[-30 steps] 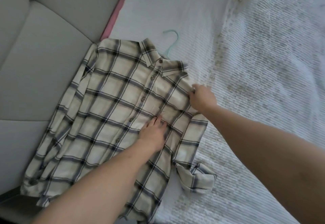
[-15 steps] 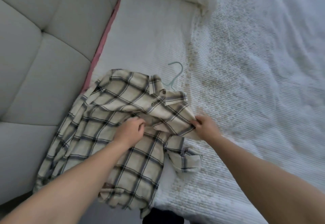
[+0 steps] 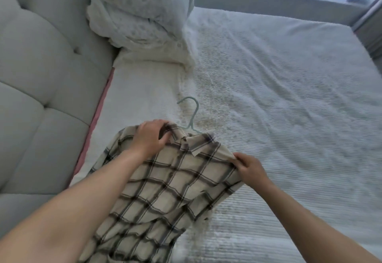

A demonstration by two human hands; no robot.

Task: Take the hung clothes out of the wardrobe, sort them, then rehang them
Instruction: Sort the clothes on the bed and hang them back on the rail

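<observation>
Shirt [image 3: 165, 182] now lifted partly off the bed [image 3: 289, 97]; your left hand [image 3: 149, 136] moved up to grip its shoulder, right hand [image 3: 249, 168] pinches the other. Hanger [image 3: 191, 116] inside: ready for rehanging.

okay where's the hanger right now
In the head view, the pale green hanger lies on the white bedspread mid-frame, its hook sticking out beyond the plaid shirt collar, just right of the left hand.

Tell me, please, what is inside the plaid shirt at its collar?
A pale green hanger: its hook and neck stick out of the plaid shirt onto the bedspread. Its arms are covered by fabric, so unseen.
</observation>
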